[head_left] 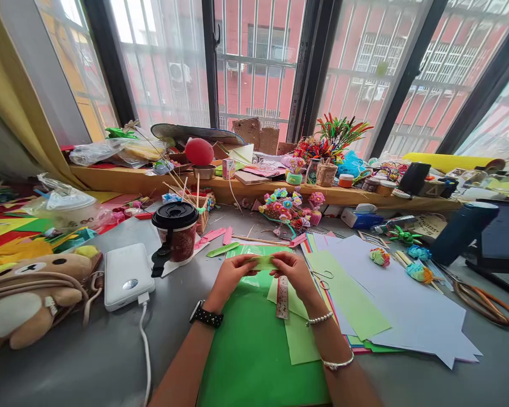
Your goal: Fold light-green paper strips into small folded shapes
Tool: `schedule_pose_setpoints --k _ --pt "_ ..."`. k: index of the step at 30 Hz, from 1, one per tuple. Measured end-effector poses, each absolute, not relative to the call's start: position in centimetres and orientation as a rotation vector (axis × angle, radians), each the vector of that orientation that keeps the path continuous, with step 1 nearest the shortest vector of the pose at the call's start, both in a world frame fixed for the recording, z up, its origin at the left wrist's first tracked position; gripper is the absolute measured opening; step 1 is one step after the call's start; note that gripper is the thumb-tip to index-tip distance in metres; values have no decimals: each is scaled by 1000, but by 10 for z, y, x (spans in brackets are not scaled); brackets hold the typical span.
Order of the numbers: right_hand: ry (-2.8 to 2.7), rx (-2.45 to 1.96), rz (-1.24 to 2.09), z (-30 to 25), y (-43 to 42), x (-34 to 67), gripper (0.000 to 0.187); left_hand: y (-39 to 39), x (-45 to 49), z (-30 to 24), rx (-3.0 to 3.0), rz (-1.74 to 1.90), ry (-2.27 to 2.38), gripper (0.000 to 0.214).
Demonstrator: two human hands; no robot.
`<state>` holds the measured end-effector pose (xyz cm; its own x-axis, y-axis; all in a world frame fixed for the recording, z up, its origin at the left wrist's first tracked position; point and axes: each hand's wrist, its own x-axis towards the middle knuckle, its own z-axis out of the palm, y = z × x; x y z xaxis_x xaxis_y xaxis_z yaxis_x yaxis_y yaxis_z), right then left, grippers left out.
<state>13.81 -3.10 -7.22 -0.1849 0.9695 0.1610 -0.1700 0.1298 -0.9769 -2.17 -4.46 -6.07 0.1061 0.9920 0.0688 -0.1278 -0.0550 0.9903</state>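
A small strip of light green paper [263, 263] is stretched between my two hands above a glossy green sheet [246, 345]. My left hand [236, 275] pinches its left end, fingers closed. At the other end, my right hand [294, 272] grips it the same way. Under the right wrist lie pieces of light green paper [299, 339] and a patterned ruler [282, 299]. Scissors [323, 278], partly hidden, rest just right of that hand. A folded green paper piece [223, 250] and pink paper strips [214, 234] lie beyond my left hand.
White paper sheets [407, 305] spread to the right, with crumpled paper flowers [380, 257] on them. A lidded cup [176, 232], a white power bank [128, 277] with a cable and a plush bear [34, 294] stand left. A cluttered ledge [254, 189] runs along the back.
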Motion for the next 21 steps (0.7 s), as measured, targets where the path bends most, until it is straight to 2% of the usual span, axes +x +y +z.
schedule_pose_setpoints --k 13,21 --pt "-1297 -866 1281 -71 -33 137 24 -46 -23 -59 1204 1244 1016 24" --pt "-1383 -859 1279 -70 -34 135 20 -46 -20 -58 1110 1134 1084 35"
